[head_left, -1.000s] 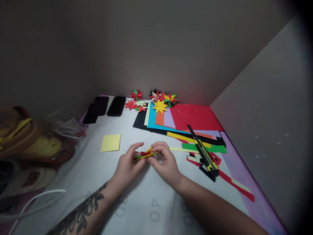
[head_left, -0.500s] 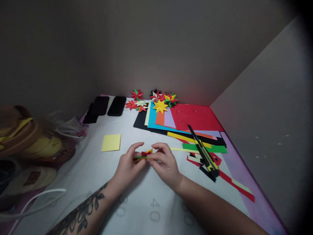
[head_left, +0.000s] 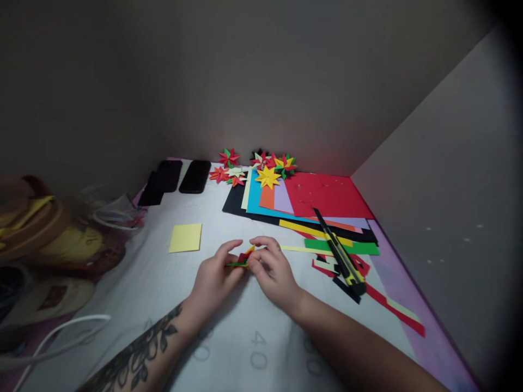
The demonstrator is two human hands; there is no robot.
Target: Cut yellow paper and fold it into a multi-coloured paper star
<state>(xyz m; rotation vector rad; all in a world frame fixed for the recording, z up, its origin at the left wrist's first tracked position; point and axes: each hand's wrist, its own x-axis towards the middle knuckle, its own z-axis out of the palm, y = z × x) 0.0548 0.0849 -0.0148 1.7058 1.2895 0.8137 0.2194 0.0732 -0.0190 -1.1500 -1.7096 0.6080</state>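
Note:
A small folded paper star [head_left: 244,258] in red, yellow and green is pinched between both hands just above the white cutting mat [head_left: 229,337]. My left hand [head_left: 214,277] grips its left side with thumb and fingers closed. My right hand [head_left: 273,272] closes on its right side, covering most of the piece. A yellow and black utility knife [head_left: 340,253] lies to the right on paper strips. A stack of coloured paper sheets [head_left: 310,201] sits beyond the hands.
Several finished paper stars [head_left: 261,166] lie at the back by the wall. Two black phones [head_left: 180,177] rest at the back left, a yellow sticky note pad [head_left: 186,238] nearer. Bags and a white cable [head_left: 53,337] crowd the left edge. Cut strips [head_left: 392,310] lie right.
My right hand has slid left over the paper star, hiding more of it. The piece has dropped slightly toward the mat. The left hand has hardly moved.

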